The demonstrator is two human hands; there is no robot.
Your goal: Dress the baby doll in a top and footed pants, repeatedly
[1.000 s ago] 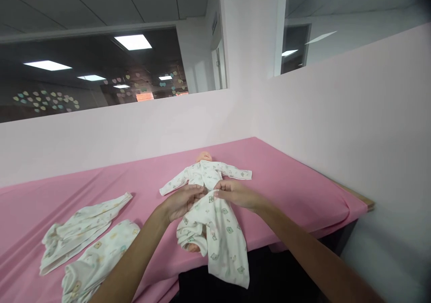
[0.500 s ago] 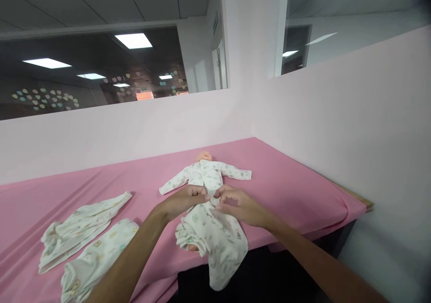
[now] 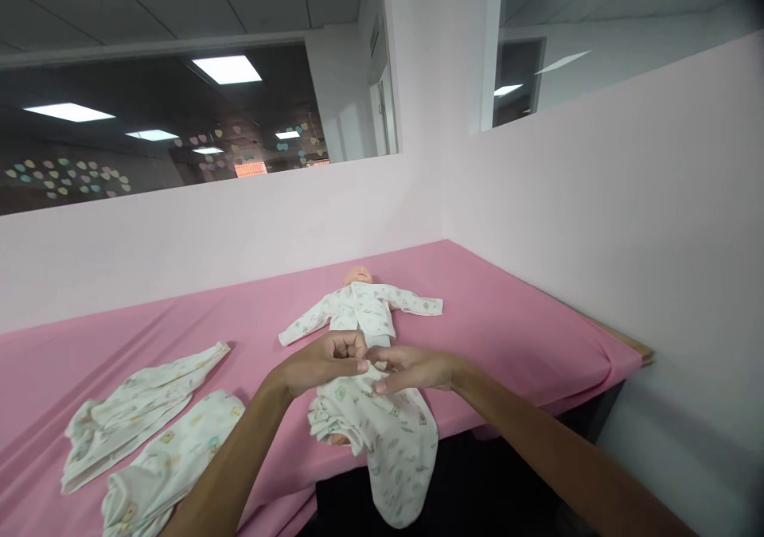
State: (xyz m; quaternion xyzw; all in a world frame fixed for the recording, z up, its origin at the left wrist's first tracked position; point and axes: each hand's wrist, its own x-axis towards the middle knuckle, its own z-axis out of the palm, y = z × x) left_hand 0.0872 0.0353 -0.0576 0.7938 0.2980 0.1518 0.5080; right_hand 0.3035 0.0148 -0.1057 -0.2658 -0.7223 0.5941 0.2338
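A baby doll point(image 3: 359, 275) lies on its back, head toward the wall, in a white printed baby top point(image 3: 362, 308) with both sleeves spread. Over its lower body are white printed baby pants point(image 3: 403, 449); one leg is bunched around a foot and the other hangs past the table edge. My left hand point(image 3: 331, 359) is closed, pinching the waistband between thumb and fingers. Opposite it, my right hand point(image 3: 415, 368) has thumb and fingers closed on the same waistband, fingertips near the left hand. The doll's legs are mostly hidden by the cloth.
A pink sheet point(image 3: 507, 322) covers the table, whose front edge is close below the pants. To the left lie a folded printed garment point(image 3: 143, 398) and a second one point(image 3: 185, 449), partly behind my left forearm. Walls point(image 3: 268, 235) border the back and right.
My right hand has turned flatter and moved closer to the left hand at the waistband. The hanging pant leg has dropped slightly lower. The view has shifted a little.
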